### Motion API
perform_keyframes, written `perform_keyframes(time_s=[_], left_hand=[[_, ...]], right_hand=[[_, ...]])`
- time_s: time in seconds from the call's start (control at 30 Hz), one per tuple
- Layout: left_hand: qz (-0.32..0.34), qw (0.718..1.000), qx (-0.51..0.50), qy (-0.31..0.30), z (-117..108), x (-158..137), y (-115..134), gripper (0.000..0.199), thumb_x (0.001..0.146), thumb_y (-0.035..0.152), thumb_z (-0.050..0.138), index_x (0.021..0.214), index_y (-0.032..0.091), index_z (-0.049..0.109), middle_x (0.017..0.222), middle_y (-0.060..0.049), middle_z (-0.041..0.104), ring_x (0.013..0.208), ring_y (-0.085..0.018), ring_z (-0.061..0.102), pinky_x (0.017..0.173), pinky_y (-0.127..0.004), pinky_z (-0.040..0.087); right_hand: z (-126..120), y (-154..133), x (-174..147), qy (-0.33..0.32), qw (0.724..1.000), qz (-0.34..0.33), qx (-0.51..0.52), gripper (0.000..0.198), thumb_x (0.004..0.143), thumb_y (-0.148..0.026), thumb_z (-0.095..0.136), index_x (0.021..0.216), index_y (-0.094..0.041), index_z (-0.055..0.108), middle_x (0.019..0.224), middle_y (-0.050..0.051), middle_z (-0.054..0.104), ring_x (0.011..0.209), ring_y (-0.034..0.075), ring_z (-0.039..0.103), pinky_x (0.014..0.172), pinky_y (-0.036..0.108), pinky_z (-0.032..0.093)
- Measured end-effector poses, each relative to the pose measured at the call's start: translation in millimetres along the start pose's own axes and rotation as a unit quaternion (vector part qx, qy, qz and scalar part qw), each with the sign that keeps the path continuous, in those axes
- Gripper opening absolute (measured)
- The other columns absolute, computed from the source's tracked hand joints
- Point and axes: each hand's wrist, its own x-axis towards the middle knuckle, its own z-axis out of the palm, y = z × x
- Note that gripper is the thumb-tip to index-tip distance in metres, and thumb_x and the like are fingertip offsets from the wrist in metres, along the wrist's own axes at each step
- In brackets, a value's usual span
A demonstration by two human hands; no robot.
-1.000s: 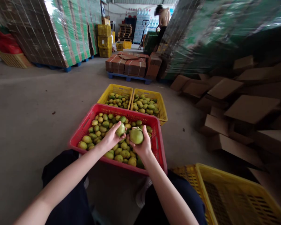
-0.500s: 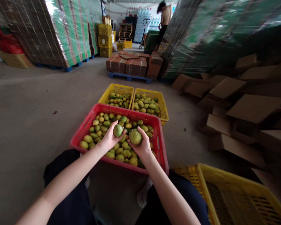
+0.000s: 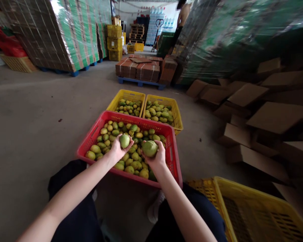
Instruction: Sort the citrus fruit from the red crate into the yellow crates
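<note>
My left hand (image 3: 118, 148) holds a small green lemon (image 3: 124, 141), cupped in the palm with the fingers curled beneath it. In my right hand (image 3: 157, 158) is a larger, bumpy green lemon (image 3: 149, 149), gripped between thumb and fingers. Both hands are above a red plastic crate (image 3: 176, 158), a short way apart from each other. Many yellow-green lemons (image 3: 129, 169) lie loose inside it, some of them hidden behind my hands and forearms.
Behind the red crate stand two yellow crates (image 3: 177, 114) with more fruit. Another yellow crate (image 3: 217, 198) is at my right. Cardboard boxes (image 3: 277, 116) lie heaped on the right. Flat cartons sit on a blue pallet (image 3: 141, 83). A person (image 3: 184, 15) stands at the back.
My hands have moved slightly apart, each keeping its lemon. The left palm has turned up more under its fruit, and the right lemon has shifted a little right and down.
</note>
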Motion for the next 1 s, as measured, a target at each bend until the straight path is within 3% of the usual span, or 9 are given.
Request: perform_keyframes(time_s=[0.1,0.2,0.33,0.4,0.53,0.7,0.8,0.9,1.0], left_hand=[[-0.004,0.999,0.020,-0.032,1,-3,0,0.031,0.093,0.028,0.036,0.085,0.010,0.060,0.069,-0.007,0.065,0.060,-0.015,0.064,0.053,-0.027,0.058],[0.000,0.999,0.036,-0.030,4,-6,0,0.030,0.090,0.035,0.043,0.087,0.011,0.060,0.067,-0.006,0.065,0.057,-0.015,0.063,0.052,-0.028,0.058],[0.007,0.998,0.068,0.007,5,-3,-2,0.017,0.082,0.031,0.057,0.079,0.015,0.056,0.059,-0.001,0.060,0.049,-0.012,0.060,0.046,-0.023,0.055],[-0.019,0.997,0.072,0.009,2,0,-3,0.015,0.085,0.026,0.051,0.078,0.014,0.056,0.058,-0.002,0.060,0.047,-0.012,0.059,0.043,-0.022,0.053],[-0.043,0.998,0.054,0.014,-2,2,-4,0.022,0.089,0.023,0.039,0.079,0.013,0.056,0.058,-0.003,0.061,0.048,-0.013,0.060,0.043,-0.024,0.052],[0.020,0.997,0.066,0.036,2,-2,-2,0.019,0.085,0.032,0.051,0.077,0.015,0.053,0.058,-0.001,0.060,0.049,-0.012,0.060,0.046,-0.023,0.054],[0.011,0.996,0.083,0.015,3,-2,0,0.015,0.084,0.026,0.054,0.076,0.014,0.055,0.057,-0.002,0.060,0.048,-0.011,0.059,0.042,-0.019,0.050],[-0.024,0.997,0.079,-0.011,1,-1,0,0.025,0.091,0.026,0.042,0.077,0.012,0.057,0.061,-0.006,0.063,0.050,-0.013,0.062,0.042,-0.020,0.051],[-0.017,0.998,0.057,-0.023,1,-3,-2,0.036,0.094,0.030,0.032,0.080,0.011,0.059,0.063,-0.007,0.064,0.056,-0.015,0.065,0.048,-0.023,0.054]], right_hand=[[0,-2,0,0.004,0.999,0.040,-0.006,0.014,0.081,-0.033,0.050,0.074,-0.022,0.054,0.057,-0.002,0.065,0.052,0.015,0.062,0.052,0.028,0.054],[-1,-1,1,0.007,0.996,0.087,-0.028,0.025,0.085,-0.040,0.045,0.077,-0.020,0.056,0.057,0.001,0.065,0.052,0.016,0.063,0.048,0.028,0.052],[2,0,-3,-0.068,0.989,0.116,-0.054,0.030,0.084,-0.043,0.046,0.081,-0.016,0.059,0.059,0.006,0.066,0.050,0.017,0.063,0.043,0.027,0.051],[5,0,-6,-0.083,0.989,0.108,-0.064,0.022,0.083,-0.036,0.051,0.081,-0.016,0.059,0.058,0.004,0.066,0.049,0.016,0.062,0.041,0.023,0.049],[8,0,-7,-0.050,0.994,0.060,-0.075,0.014,0.081,-0.032,0.057,0.081,-0.018,0.058,0.057,0.000,0.064,0.045,0.013,0.060,0.037,0.020,0.047],[4,2,3,-0.038,0.997,0.050,-0.053,0.020,0.084,-0.039,0.054,0.078,-0.020,0.056,0.057,-0.001,0.065,0.048,0.013,0.061,0.044,0.023,0.051],[1,6,8,-0.009,0.997,0.056,-0.061,0.019,0.087,-0.037,0.051,0.079,-0.020,0.055,0.056,-0.002,0.065,0.049,0.014,0.062,0.046,0.023,0.051],[3,8,7,0.005,0.997,0.062,-0.050,0.018,0.088,-0.034,0.048,0.079,-0.020,0.055,0.057,-0.002,0.065,0.049,0.014,0.061,0.047,0.025,0.052],[6,7,1,-0.022,0.998,0.059,-0.031,0.018,0.086,-0.034,0.051,0.078,-0.019,0.056,0.059,-0.001,0.066,0.049,0.013,0.061,0.048,0.025,0.053]])
